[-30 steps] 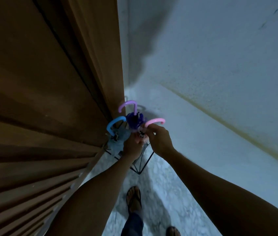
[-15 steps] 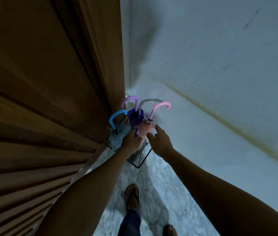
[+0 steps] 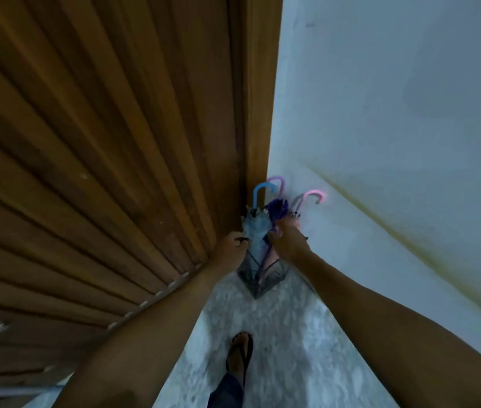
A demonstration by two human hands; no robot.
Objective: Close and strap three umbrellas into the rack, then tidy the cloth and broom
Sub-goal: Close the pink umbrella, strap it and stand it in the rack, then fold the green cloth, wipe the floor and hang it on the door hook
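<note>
Umbrellas, three, upright in wire rack (image 3: 258, 279) at door-wall corner: blue umbrella (image 3: 255, 228) between both hands. Left hand (image 3: 229, 248) clamped on rack's rim; right hand (image 3: 287, 241) fingers loosely apart against pink umbrella (image 3: 311, 198).

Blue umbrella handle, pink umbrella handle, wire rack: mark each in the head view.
blue umbrella handle (image 3: 258, 192): head view, on the crook's straight side.
pink umbrella handle (image 3: 315, 193): head view, top of the curved hook.
wire rack (image 3: 255, 291): head view, lower front corner of the frame.

Slatted wooden door (image 3: 100, 160), pale wall (image 3: 395, 113), speckled floor (image 3: 286, 334)
</note>
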